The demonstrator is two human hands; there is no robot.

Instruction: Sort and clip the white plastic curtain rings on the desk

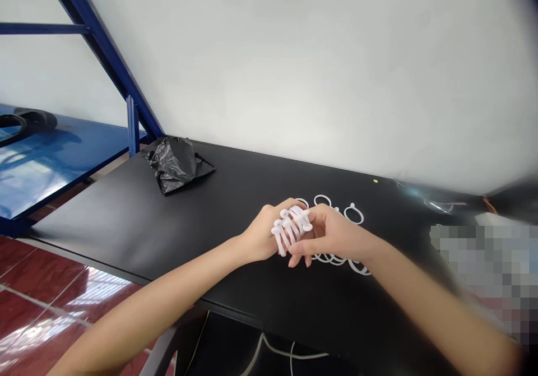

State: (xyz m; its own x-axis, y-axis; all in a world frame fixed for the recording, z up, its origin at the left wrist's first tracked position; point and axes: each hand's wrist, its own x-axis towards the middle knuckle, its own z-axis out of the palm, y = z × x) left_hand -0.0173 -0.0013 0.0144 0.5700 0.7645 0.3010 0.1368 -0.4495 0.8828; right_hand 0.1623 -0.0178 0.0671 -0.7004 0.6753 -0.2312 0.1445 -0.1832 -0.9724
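Observation:
A row of white plastic rings (292, 227), several of them with small round knobs, sits bunched around the fingers of my left hand (258, 237). That hand is curled and closed on them, its fingertips showing beneath. From the right, my right hand (342, 234) grips the end of the row between thumb and fingers. More white rings lie loose on the black table behind and below my right hand, among them one with a knob (352, 205). Part of this loose group is hidden by my hands.
A crumpled black plastic bag (176, 166) lies on the black table (252, 180) at the back left. Clear plastic (437, 205) is near the wall at right, beside a pixelated area. A blue frame (105, 56) and blue surface (84, 146) stand left. Cables (290, 356) hang below.

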